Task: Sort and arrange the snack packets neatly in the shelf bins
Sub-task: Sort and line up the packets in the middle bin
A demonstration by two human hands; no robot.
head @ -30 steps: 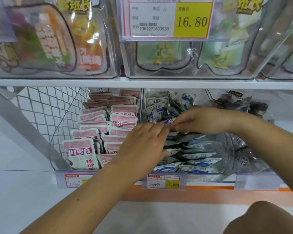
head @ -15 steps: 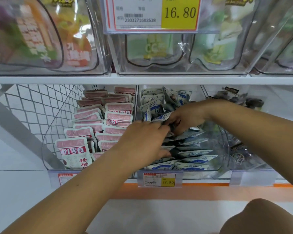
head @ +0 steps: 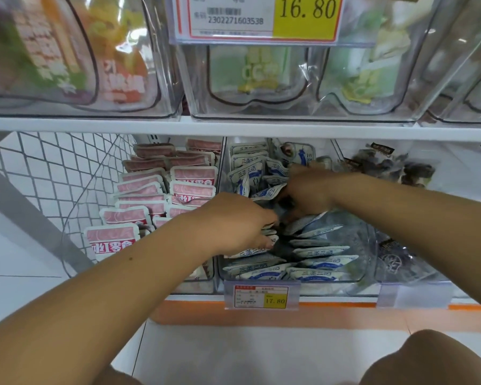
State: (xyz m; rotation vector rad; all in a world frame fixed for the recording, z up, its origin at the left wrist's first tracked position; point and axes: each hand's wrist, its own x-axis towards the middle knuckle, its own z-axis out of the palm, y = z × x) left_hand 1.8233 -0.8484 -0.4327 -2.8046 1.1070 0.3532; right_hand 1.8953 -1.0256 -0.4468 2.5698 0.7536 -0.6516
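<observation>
Both hands are inside the middle bin (head: 369, 240) of the lower shelf. Left hand (head: 238, 225) is near its front half, thumb and curled fingers pinching a few blue-white packets (head: 318, 252). Right hand (head: 308, 194) is further back, fingers buried in the same packets and blurred, so its grip is unclear. Pink packets (head: 193, 176) fill the bin left of it, dark packets (head: 400, 169) the bin to its right.

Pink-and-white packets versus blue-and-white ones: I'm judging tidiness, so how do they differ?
The pink-and-white snack packets stand upright in neat rows; the blue-and-white snack packets lie slanted and jumbled. The left hand and right hand reach into the blue lot, not the pink. Both sit in clear plastic bins.
</observation>
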